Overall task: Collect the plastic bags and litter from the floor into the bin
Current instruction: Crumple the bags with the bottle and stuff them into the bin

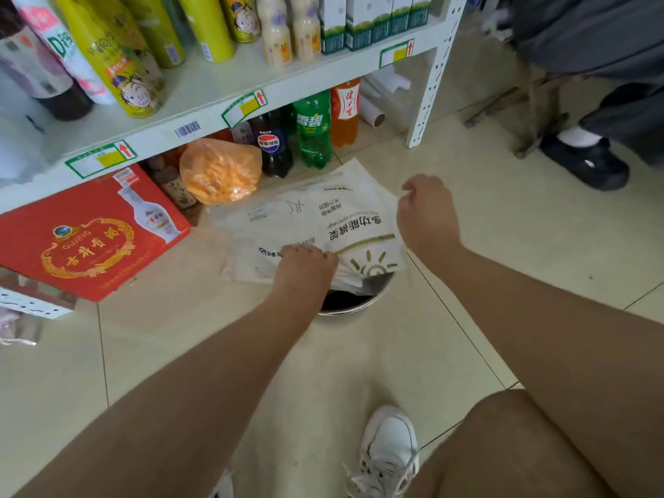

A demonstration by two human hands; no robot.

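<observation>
A large white printed plastic bag [316, 213] lies flat over the top of a round metal bin [354, 303] on the tiled floor, hiding most of the bin's dark opening. My left hand [305, 264] grips the bag's near edge, just above the bin's rim. My right hand [425, 213] holds the bag's right edge with curled fingers. Under the shelf behind the bag sits an orange plastic bag [219, 170] with something inside.
A white shelf unit [215, 98] with bottles stands on the left, soda bottles [312, 131] beneath it. A red liquor box [90, 231] leans at left. Another person's black shoe [585, 163] and a wooden stool leg [531, 113] are at right. My white shoe [388, 451] is below.
</observation>
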